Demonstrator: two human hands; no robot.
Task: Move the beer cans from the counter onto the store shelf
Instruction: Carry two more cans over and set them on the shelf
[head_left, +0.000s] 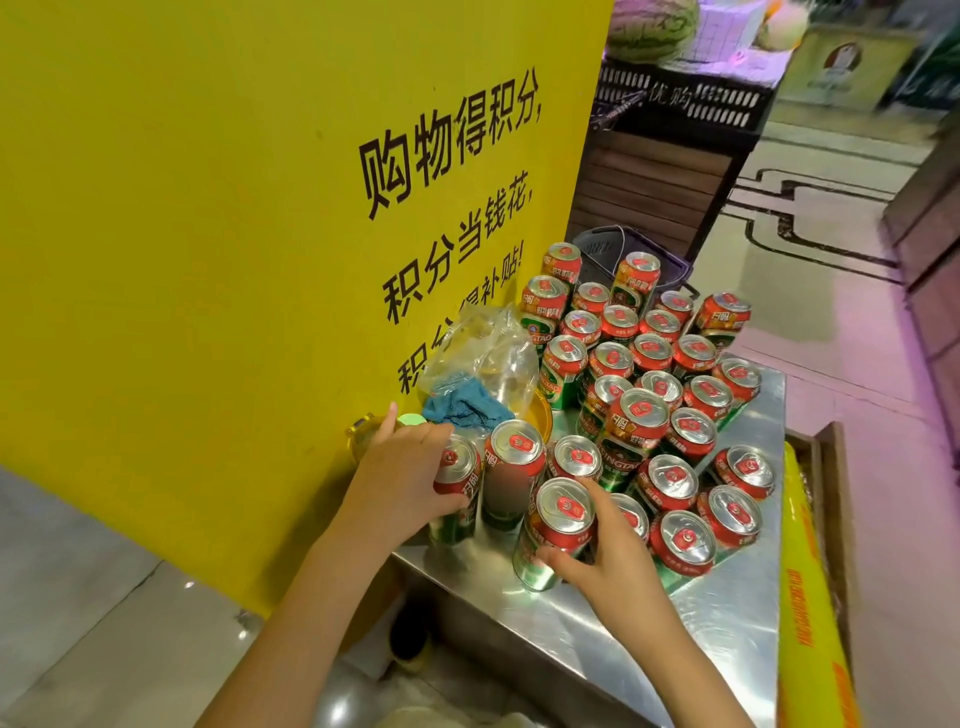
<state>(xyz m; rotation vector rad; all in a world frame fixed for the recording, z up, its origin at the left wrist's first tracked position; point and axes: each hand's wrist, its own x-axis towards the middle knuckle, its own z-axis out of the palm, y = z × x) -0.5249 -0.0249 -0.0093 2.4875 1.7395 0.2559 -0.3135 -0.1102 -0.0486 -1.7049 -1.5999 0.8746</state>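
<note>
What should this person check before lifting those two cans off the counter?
1. Left hand wrapped round its can: ok.
2. Right hand wrapped round its can: ok.
3. Both cans upright: ok.
4. Room to lift clear: not ok, another can stands tight between them.
5. Plastic bag and blue cloth out of the way: ok, behind the left can.
6. Shelf ready to receive cans: cannot tell, it is out of view.

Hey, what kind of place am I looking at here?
Most likely a supermarket or grocery store. Dozens of beer cans stand massed on a steel counter, a yellow sign is printed with shopping slogans, and watermelons sit on a produce crate behind.
</note>
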